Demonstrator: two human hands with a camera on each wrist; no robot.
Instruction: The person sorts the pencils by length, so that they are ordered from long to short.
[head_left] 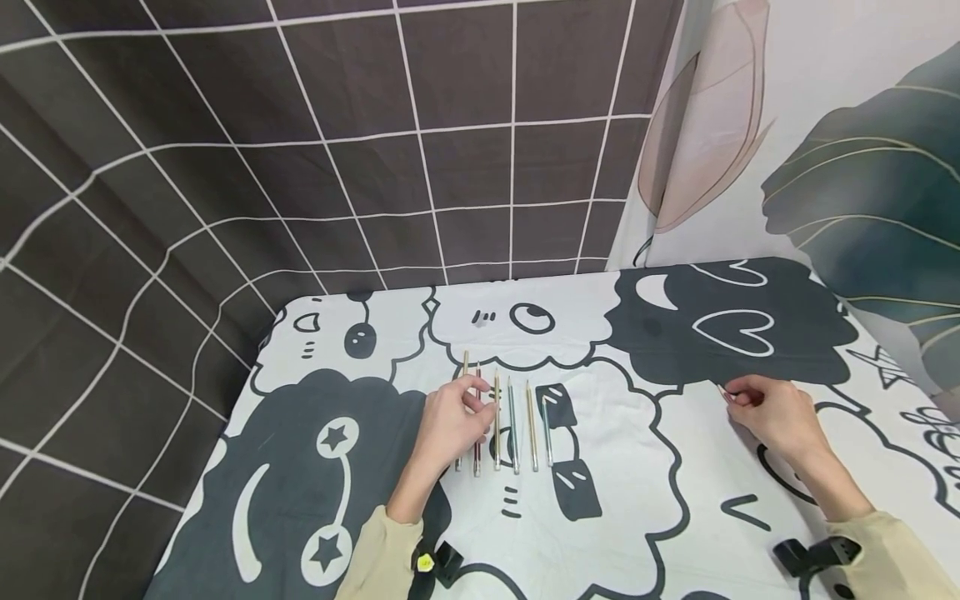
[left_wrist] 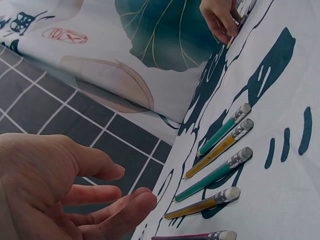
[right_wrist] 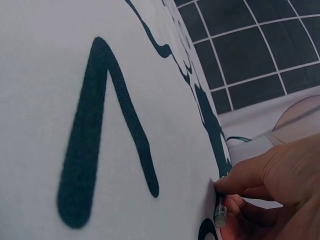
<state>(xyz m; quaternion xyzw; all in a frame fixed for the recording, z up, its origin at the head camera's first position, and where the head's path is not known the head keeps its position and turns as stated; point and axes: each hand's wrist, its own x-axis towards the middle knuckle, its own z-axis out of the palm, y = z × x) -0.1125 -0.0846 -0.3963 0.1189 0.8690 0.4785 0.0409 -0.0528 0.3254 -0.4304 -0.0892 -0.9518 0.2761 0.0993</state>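
Several pencils with white eraser ends lie side by side in a row, their eraser ends toward me in the head view. Among them are a short green pencil (head_left: 547, 429), a yellow pencil (head_left: 532, 433), a longer green pencil (head_left: 513, 433) and a red pencil (head_left: 477, 460). Over the row's left end hovers my left hand (head_left: 456, 421), fingers loosely bent and apart, holding nothing in the left wrist view. Off to the right, my right hand (head_left: 776, 417) pinches another pencil (right_wrist: 220, 212) between thumb and fingers; mostly its eraser end shows, the rest hidden by the hand.
A white cloth (head_left: 622, 483) with dark cartoon prints covers the surface. Behind it hangs a dark curtain (head_left: 457, 75) with a white grid, and a leaf-patterned curtain (head_left: 862, 50) hangs at the right. Each sleeve carries a black wrist camera (head_left: 817, 554).
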